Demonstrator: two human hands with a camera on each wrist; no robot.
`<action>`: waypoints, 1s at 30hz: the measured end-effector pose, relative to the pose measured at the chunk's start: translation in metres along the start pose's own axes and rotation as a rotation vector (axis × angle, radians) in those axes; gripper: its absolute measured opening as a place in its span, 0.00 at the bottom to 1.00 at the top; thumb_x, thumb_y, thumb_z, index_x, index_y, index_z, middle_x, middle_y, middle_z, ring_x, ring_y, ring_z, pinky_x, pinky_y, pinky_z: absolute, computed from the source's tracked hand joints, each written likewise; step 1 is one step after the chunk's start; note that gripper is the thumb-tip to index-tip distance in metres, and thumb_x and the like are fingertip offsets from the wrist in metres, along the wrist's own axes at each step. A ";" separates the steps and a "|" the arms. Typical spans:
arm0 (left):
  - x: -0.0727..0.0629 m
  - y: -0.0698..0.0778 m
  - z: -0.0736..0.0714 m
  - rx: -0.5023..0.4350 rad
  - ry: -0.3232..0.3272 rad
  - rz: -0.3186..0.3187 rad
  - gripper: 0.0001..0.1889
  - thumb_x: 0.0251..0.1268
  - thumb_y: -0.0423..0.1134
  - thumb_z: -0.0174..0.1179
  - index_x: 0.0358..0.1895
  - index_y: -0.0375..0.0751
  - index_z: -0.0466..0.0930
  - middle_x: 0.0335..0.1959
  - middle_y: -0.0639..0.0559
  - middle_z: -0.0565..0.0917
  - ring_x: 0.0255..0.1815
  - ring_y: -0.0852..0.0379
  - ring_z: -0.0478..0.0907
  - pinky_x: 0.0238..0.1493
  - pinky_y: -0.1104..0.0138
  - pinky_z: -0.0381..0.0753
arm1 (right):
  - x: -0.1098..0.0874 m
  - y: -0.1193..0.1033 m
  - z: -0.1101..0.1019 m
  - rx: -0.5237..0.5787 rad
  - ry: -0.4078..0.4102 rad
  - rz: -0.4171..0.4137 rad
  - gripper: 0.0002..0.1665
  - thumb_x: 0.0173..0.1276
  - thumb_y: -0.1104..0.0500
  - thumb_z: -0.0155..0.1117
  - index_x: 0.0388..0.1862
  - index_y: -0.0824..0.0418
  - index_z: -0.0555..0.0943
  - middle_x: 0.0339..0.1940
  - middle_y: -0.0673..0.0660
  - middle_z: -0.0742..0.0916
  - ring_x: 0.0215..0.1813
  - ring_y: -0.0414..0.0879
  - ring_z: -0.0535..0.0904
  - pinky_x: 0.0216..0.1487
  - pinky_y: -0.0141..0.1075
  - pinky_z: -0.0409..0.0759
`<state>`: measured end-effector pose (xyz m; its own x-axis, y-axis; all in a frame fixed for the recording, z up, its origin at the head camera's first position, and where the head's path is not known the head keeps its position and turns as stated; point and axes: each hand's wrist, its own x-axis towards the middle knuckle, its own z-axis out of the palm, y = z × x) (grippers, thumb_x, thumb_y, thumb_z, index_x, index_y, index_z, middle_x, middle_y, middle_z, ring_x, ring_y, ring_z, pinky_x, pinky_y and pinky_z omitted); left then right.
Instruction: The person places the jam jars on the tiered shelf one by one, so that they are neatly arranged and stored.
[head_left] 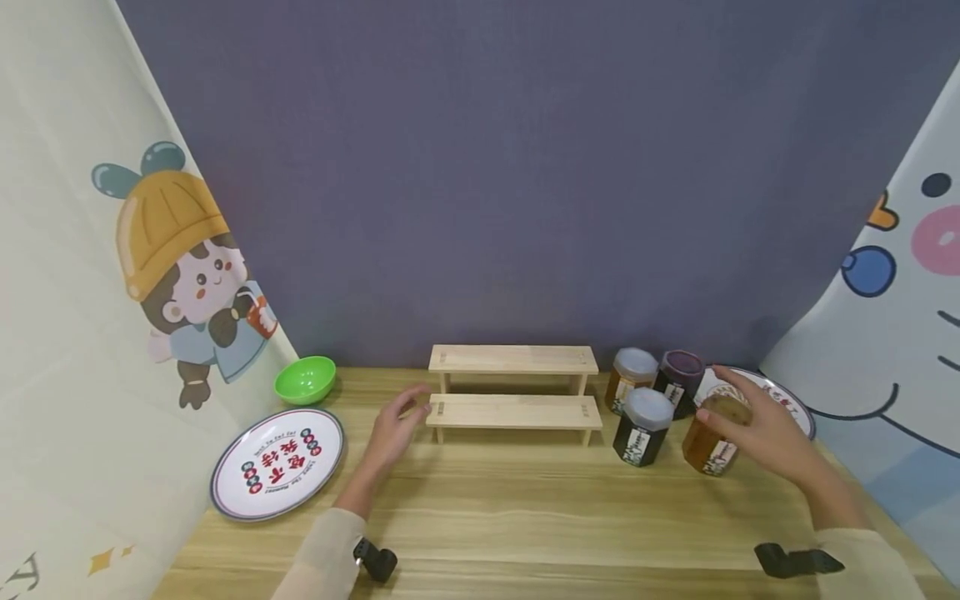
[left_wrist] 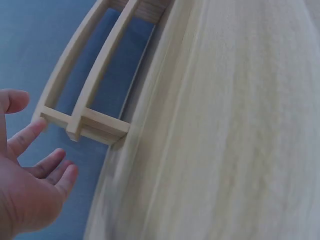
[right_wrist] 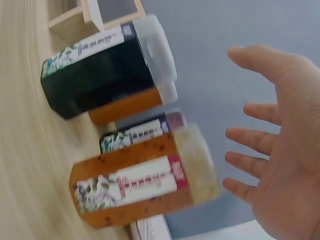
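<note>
My right hand (head_left: 768, 433) is over the front right jar, an amber jar (head_left: 705, 446) with a pale lid. In the right wrist view its fingers spread beside the lids, apart from the jars. A dark jar (head_left: 639, 437) with a whitish lid stands left of the amber one. Behind them are a second amber jar (head_left: 621, 390) and a dark jar with a purple lid (head_left: 683, 364). My left hand (head_left: 395, 429) is at the left end of a two-tier wooden stand (head_left: 513, 410), fingers loosely bent and holding nothing. Whether its index fingertip touches the stand, I cannot tell.
A white plate (head_left: 232, 475) with red lettering lies on the left of the wooden table (head_left: 495, 517), with a green bowl (head_left: 305, 382) behind it. Another white plate (head_left: 806, 417) sits at the right behind the jars. A dark cloth backdrop (head_left: 510, 183) rises at the back.
</note>
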<state>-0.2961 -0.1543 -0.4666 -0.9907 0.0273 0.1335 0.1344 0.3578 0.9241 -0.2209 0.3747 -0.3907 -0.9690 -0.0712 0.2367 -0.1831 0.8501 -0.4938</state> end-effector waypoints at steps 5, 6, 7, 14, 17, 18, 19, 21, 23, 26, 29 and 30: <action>0.006 -0.011 0.005 -0.061 0.019 -0.025 0.23 0.74 0.39 0.58 0.69 0.40 0.76 0.76 0.42 0.73 0.74 0.38 0.70 0.76 0.44 0.70 | -0.005 0.019 0.000 0.029 -0.005 0.037 0.50 0.74 0.42 0.63 0.84 0.61 0.53 0.77 0.79 0.66 0.69 0.84 0.63 0.55 0.80 0.67; 0.007 -0.013 0.006 -0.067 0.025 -0.027 0.23 0.74 0.38 0.59 0.69 0.39 0.77 0.75 0.41 0.74 0.73 0.38 0.71 0.76 0.45 0.71 | -0.006 0.023 0.001 0.035 -0.005 0.042 0.50 0.74 0.43 0.63 0.84 0.61 0.54 0.77 0.79 0.66 0.69 0.84 0.63 0.55 0.80 0.67; 0.008 -0.015 0.007 -0.067 0.032 -0.027 0.22 0.74 0.38 0.59 0.68 0.39 0.77 0.73 0.41 0.75 0.73 0.39 0.72 0.76 0.46 0.72 | -0.007 0.027 0.002 0.048 -0.010 0.051 0.50 0.74 0.43 0.63 0.84 0.61 0.53 0.77 0.80 0.65 0.69 0.84 0.63 0.55 0.80 0.67; 0.010 -0.026 0.013 -0.156 0.037 -0.101 0.18 0.74 0.37 0.59 0.64 0.44 0.82 0.66 0.44 0.82 0.66 0.46 0.77 0.69 0.53 0.78 | -0.015 0.055 0.009 0.145 -0.013 0.084 0.50 0.75 0.47 0.65 0.83 0.66 0.53 0.76 0.80 0.66 0.67 0.72 0.71 0.60 0.64 0.78; 0.011 -0.029 0.014 -0.200 0.028 -0.124 0.18 0.74 0.36 0.59 0.64 0.44 0.82 0.67 0.44 0.81 0.67 0.47 0.76 0.68 0.55 0.78 | -0.017 0.063 0.014 0.167 0.017 0.057 0.48 0.73 0.51 0.68 0.82 0.66 0.56 0.73 0.78 0.71 0.59 0.34 0.77 0.54 0.33 0.83; 0.011 -0.030 0.014 -0.210 0.027 -0.124 0.18 0.73 0.35 0.59 0.64 0.43 0.81 0.67 0.43 0.80 0.67 0.46 0.75 0.68 0.55 0.79 | -0.017 0.065 0.015 0.175 0.025 0.050 0.47 0.73 0.52 0.68 0.82 0.66 0.57 0.73 0.74 0.73 0.55 0.24 0.74 0.49 0.24 0.81; 0.011 -0.031 0.015 -0.220 0.026 -0.121 0.19 0.73 0.35 0.58 0.64 0.41 0.81 0.68 0.42 0.79 0.68 0.46 0.75 0.68 0.56 0.79 | -0.016 0.067 0.017 0.187 0.030 0.045 0.47 0.72 0.53 0.69 0.82 0.65 0.58 0.71 0.68 0.76 0.52 0.16 0.69 0.44 0.18 0.77; 0.012 -0.033 0.015 -0.246 0.031 -0.127 0.19 0.72 0.33 0.59 0.64 0.40 0.81 0.68 0.41 0.79 0.69 0.46 0.74 0.68 0.58 0.79 | -0.016 0.070 0.019 0.222 0.031 0.040 0.47 0.72 0.54 0.70 0.82 0.63 0.58 0.68 0.53 0.77 0.51 0.10 0.63 0.45 0.17 0.77; 0.013 -0.034 0.016 -0.267 0.035 -0.129 0.20 0.71 0.32 0.59 0.64 0.39 0.80 0.68 0.41 0.79 0.69 0.46 0.74 0.67 0.61 0.79 | -0.016 0.072 0.021 0.251 0.023 0.050 0.47 0.72 0.55 0.70 0.83 0.61 0.58 0.64 0.40 0.75 0.51 0.10 0.63 0.45 0.18 0.78; 0.014 -0.036 0.017 -0.295 0.041 -0.130 0.20 0.71 0.31 0.59 0.64 0.38 0.80 0.67 0.40 0.80 0.68 0.47 0.74 0.62 0.67 0.79 | -0.015 0.074 0.023 0.282 0.007 0.073 0.47 0.72 0.54 0.69 0.83 0.57 0.58 0.61 0.30 0.71 0.50 0.11 0.65 0.45 0.21 0.80; 0.014 -0.037 0.017 -0.304 0.036 -0.122 0.20 0.71 0.31 0.59 0.65 0.38 0.80 0.68 0.40 0.79 0.68 0.48 0.74 0.61 0.70 0.79 | -0.014 0.076 0.024 0.307 -0.017 0.107 0.47 0.73 0.52 0.68 0.84 0.53 0.56 0.62 0.33 0.73 0.53 0.17 0.71 0.45 0.22 0.80; 0.014 -0.037 0.017 -0.305 0.033 -0.118 0.20 0.71 0.31 0.59 0.65 0.38 0.80 0.68 0.40 0.79 0.69 0.47 0.74 0.61 0.69 0.78 | -0.014 0.076 0.025 0.315 -0.026 0.122 0.48 0.74 0.51 0.68 0.85 0.51 0.54 0.64 0.35 0.74 0.54 0.21 0.72 0.46 0.21 0.80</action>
<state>-0.3155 -0.1510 -0.5051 -0.9992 -0.0294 0.0259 0.0241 0.0601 0.9979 -0.2257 0.4276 -0.4524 -0.9901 0.0038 0.1406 -0.1043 0.6506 -0.7522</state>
